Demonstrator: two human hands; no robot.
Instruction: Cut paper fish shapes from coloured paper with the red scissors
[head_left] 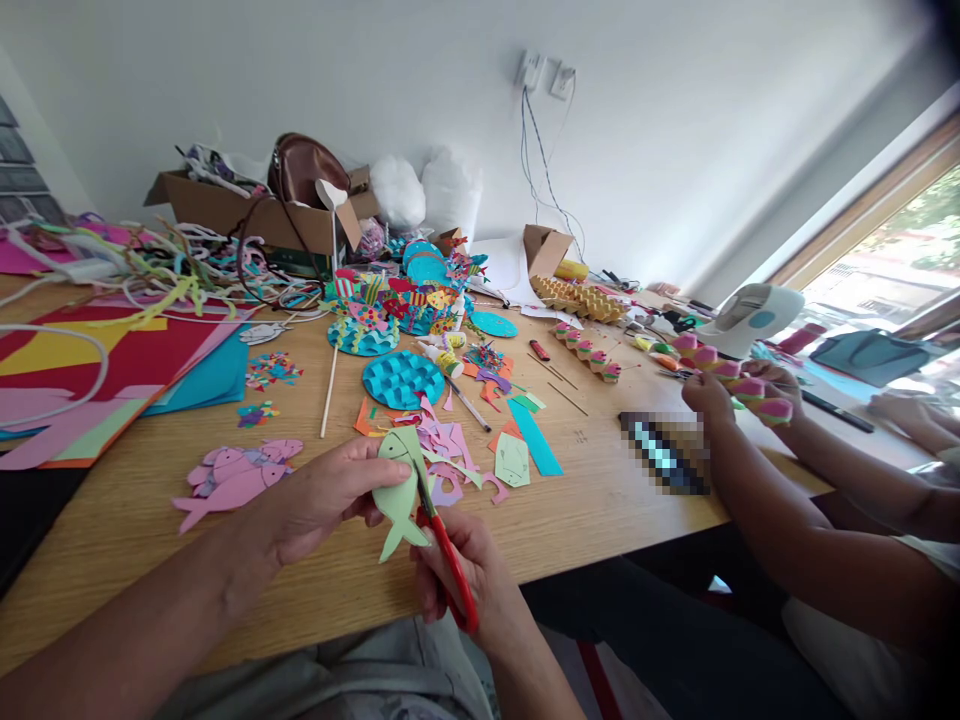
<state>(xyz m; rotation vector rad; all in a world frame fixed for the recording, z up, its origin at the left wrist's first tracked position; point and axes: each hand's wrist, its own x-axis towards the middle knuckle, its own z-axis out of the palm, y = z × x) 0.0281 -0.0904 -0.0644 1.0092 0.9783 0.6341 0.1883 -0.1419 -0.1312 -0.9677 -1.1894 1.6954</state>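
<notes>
My left hand point(337, 485) pinches a pale green paper fish point(395, 492) near its head, thumb on top. The fish has a drawn eye and gill line and a forked tail. Red-handled scissors point(450, 565) are in my right hand point(472, 570), their blades against the fish's right edge. A strip of green paper still shows beside the head. Left of my hands lie several pink and purple paper fish point(232, 490) in a pile. Behind the scissors are paper scraps point(450, 445) and a green piece with a fish outline point(512, 460).
Coloured paper sheets point(187, 350) and tangled pipe cleaners lie at the left. A blue egg-carton piece point(403, 380), a pen point(469, 405) and a white stick point(330, 370) are ahead. On the right, a person's hands point(709, 400) hold a pink-and-green carton strip point(731, 378).
</notes>
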